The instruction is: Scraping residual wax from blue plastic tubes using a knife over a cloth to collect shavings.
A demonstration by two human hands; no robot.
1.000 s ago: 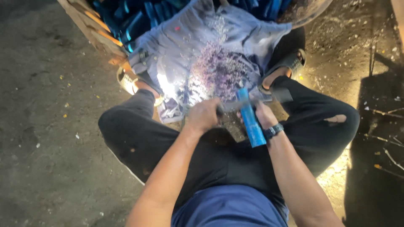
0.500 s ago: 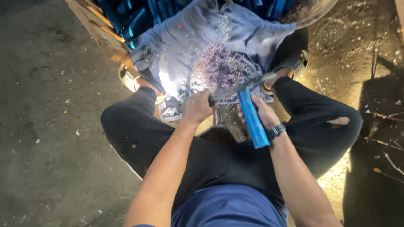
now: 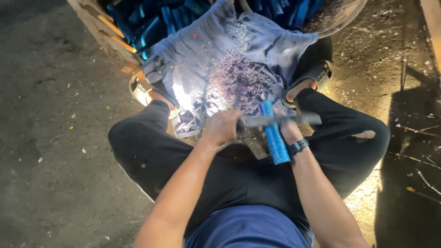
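Item: blue stick (image 3: 274,138), gripped upright in my right hand (image 3: 289,131), near my lap. My left hand (image 3: 221,128) grips blade (image 3: 275,121) across it. Advice: shave away, shallow strokes, over grey cloth (image 3: 216,55).

A grey cloth (image 3: 216,50) lies spread on the ground, with shavings (image 3: 239,80) heaped at its middle. Beyond the cloth stands a wooden crate (image 3: 98,25) of blue pieces (image 3: 156,23). Sandals (image 3: 140,92) flank the cloth's near edge.
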